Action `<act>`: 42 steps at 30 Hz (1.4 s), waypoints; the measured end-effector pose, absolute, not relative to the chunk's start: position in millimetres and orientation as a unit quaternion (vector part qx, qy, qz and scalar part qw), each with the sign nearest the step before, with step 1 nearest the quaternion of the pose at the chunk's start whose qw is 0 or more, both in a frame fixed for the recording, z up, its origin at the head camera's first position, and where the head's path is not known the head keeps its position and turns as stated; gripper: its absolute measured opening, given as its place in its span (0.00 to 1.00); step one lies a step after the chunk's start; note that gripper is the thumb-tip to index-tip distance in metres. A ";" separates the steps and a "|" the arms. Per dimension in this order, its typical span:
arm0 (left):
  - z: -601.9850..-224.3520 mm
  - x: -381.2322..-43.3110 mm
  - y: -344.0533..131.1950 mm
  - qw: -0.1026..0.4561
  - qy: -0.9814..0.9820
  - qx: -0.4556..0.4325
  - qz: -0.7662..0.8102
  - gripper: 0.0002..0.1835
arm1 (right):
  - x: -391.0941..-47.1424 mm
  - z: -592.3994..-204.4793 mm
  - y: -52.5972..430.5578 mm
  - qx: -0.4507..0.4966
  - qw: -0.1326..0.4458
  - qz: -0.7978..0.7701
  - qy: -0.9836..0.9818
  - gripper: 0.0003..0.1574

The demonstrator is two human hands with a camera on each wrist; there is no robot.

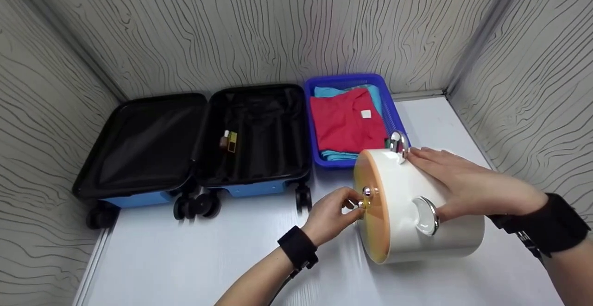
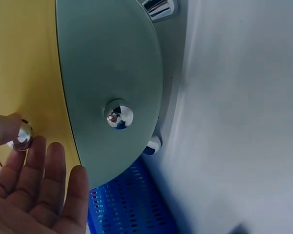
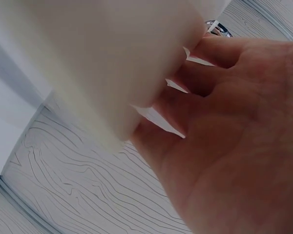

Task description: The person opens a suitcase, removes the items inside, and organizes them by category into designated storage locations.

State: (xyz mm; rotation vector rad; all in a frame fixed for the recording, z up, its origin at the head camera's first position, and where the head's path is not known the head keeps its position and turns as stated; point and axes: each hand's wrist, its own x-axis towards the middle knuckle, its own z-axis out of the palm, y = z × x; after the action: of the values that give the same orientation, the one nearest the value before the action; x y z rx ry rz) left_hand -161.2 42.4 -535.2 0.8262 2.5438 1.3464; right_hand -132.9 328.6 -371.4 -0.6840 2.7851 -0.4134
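Note:
A white drum-shaped case (image 1: 412, 209) with chrome fittings (image 1: 427, 216) lies on its side at the right in the head view. Its round front has two door panels, a yellow one (image 2: 27, 58) and a grey-green one (image 2: 107, 53), each with a ball knob. My left hand (image 1: 336, 213) pinches the knob (image 2: 23, 136) of the yellow panel between thumb and fingers. The other knob (image 2: 118, 115) stands free. Along the case's curved side, my right hand (image 1: 468, 183) rests with its fingers extended and spread, fingertips near one fitting and thumb beside the other.
Behind the case stands a blue basket (image 1: 391, 107) of folded clothes, a red garment (image 1: 345, 123) on top. An open suitcase (image 1: 250, 178) lies left of it, with a small bottle (image 1: 224, 140) and a yellow-black box (image 1: 232, 142) inside. Patterned walls (image 1: 278, 28) enclose the white table (image 1: 194, 259).

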 end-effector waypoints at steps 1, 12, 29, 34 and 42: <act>-535.4 -161.2 41.8 0.072 0.847 0.277 0.449 0.09 | -132.8 -371.5 328.6 -0.235 0.121 -0.142 0.954 0.69; -538.0 -159.7 31.2 0.060 0.843 0.276 0.458 0.09 | -133.1 -371.7 327.9 -0.236 0.124 -0.140 0.954 0.69; -540.7 -155.7 -15.0 0.034 0.841 0.272 0.466 0.10 | -133.8 -373.6 329.7 -0.246 0.117 -0.134 0.953 0.72; -541.5 -154.7 -27.0 0.034 0.839 0.260 0.476 0.10 | -133.7 -372.9 329.5 -0.244 0.116 -0.134 0.953 0.72; -541.5 -154.4 -39.3 0.044 0.838 0.244 0.486 0.11 | -133.6 -373.4 330.3 -0.238 0.123 -0.134 0.954 0.72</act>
State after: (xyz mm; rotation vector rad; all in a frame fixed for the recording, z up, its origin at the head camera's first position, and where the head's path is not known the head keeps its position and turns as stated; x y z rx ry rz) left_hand -154.4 -39.3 -541.5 0.7454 2.5613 1.4846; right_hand -133.6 330.3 -373.4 -0.6944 2.7839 -0.3902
